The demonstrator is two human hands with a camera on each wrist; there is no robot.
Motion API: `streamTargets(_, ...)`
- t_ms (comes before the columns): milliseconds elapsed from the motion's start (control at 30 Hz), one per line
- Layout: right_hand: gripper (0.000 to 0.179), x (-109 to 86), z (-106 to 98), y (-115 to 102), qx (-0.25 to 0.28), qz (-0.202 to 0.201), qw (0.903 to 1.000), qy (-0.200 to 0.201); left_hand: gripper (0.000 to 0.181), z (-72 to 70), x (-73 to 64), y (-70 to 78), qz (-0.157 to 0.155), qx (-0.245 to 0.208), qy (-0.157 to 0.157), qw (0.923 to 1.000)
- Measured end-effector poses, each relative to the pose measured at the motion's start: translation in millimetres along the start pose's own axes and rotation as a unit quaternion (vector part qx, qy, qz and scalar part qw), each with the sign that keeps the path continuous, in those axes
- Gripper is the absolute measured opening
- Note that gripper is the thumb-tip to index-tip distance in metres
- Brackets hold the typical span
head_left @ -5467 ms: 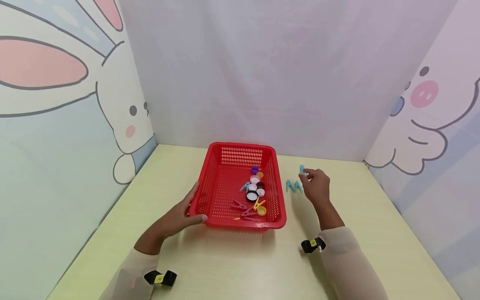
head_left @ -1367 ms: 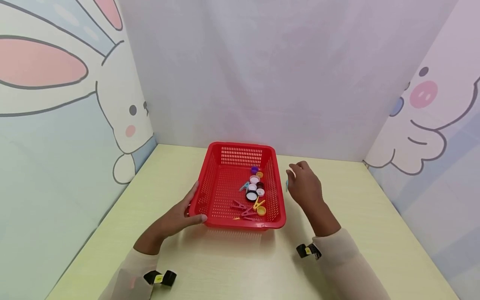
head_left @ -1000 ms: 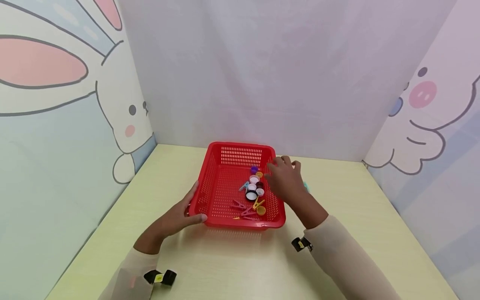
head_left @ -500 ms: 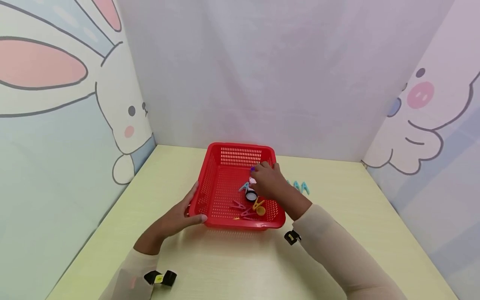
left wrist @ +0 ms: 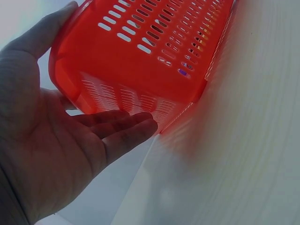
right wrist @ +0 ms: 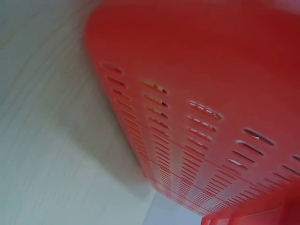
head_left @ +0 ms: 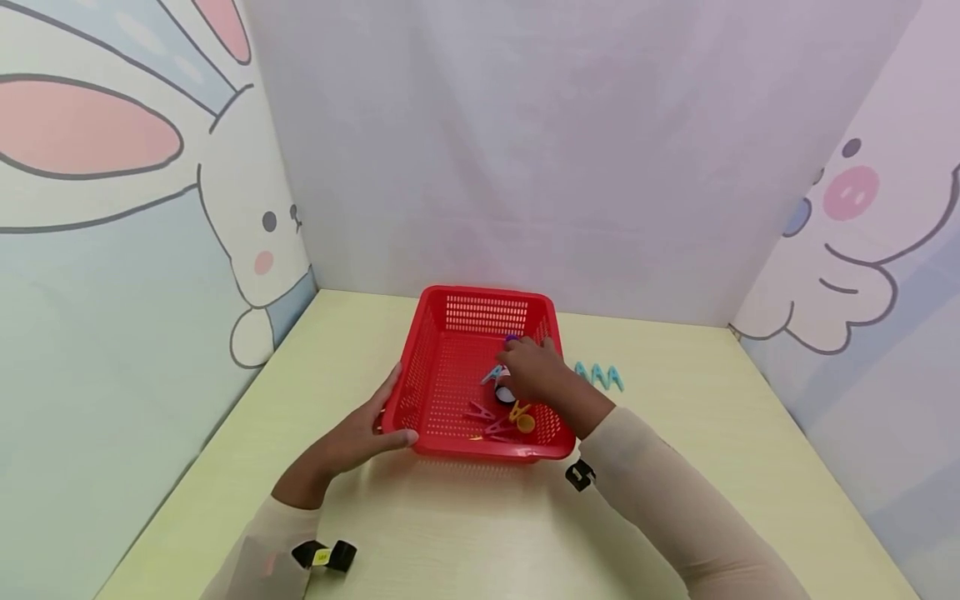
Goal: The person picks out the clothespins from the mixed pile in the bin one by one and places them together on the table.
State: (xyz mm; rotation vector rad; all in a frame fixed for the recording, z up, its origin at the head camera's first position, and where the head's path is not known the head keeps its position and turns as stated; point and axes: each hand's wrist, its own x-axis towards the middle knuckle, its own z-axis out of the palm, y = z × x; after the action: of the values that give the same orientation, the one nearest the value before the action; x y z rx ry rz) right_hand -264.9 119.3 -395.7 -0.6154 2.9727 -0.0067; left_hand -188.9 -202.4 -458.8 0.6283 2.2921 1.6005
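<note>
My left hand [head_left: 352, 437] holds the near left corner of a red perforated plastic basket [head_left: 480, 450]. Its thumb lies over the rim, and its fingers rest along the outer wall in the left wrist view. My right hand [head_left: 536, 371] reaches inside, palm down over the bottle caps at the right; its fingertips and anything between them are hidden. Beside it show a purple cap [head_left: 512, 338] and a black-rimmed white cap [head_left: 506, 396]. Nearer lie a yellow cap [head_left: 526, 424], a yellow clothespin [head_left: 517, 411] and pink clothespins [head_left: 478, 411]. A light-blue clothespin [head_left: 492, 374] lies left of the fingers.
Three light-blue clothespins [head_left: 597, 372] stand in a row on the pale table [head_left: 465, 533], right of the basket. A plain curtain [head_left: 510, 167] hangs behind, with cartoon-printed panels at both sides. The right wrist view holds only the basket's outer wall [right wrist: 187, 51] and tabletop.
My right hand set a light-blue clothespin beside two others on the table, then moved left over the rim and down into the basket among the caps. The left hand stayed on the corner.
</note>
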Motion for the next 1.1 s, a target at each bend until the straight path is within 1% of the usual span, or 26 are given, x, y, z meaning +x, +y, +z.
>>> streamTargets(133,0.052,0.0,3.3,2.1,0.016,-0.002,0.9996,-0.024,0.128,1.4,0.2,-0.5,0.0,-0.001,-0.001,1.0)
streamTargets(233,0.056,-0.1,4.4,3.8,0.029,-0.01,0.9987,-0.041,0.128,1.7,0.5,-0.6,0.0,0.0,-0.001,1.0)
streamTargets(333,0.066,-0.3,4.3,4.5,0.044,-0.019,0.9974,-0.054,0.128,1.7,0.7,0.2,0.0,0.002,0.001,1.0)
streamTargets(400,0.069,-0.1,4.5,4.5,0.058,-0.022,0.9961,-0.063,0.127,1.8,0.4,0.7,-0.002,0.004,0.003,1.0)
streamTargets(500,0.072,0.6,4.9,3.7,0.081,-0.028,0.9929,-0.082,0.127,2.2,-0.4,1.0,-0.006,0.006,0.005,0.9999)
streamTargets(600,0.071,1.3,6.4,2.9,0.088,-0.031,0.9909,-0.097,0.127,3.0,-1.2,0.7,-0.009,0.005,0.006,0.9999)
streamTargets(767,0.07,1.4,8.9,4.1,0.092,-0.026,0.99,-0.104,0.128,3.8,-1.2,0.6,-0.007,0.007,0.007,0.9999)
streamTargets(1000,0.069,1.4,10.0,6.9,0.096,-0.034,0.9888,-0.109,0.128,3.9,-1.2,1.9,-0.009,0.012,0.011,0.9998)
streamTargets(1100,0.07,0.7,10.7,8.2,0.107,-0.027,0.9868,-0.118,0.129,4.3,-1.8,2.6,-0.011,0.013,0.01,0.9998)
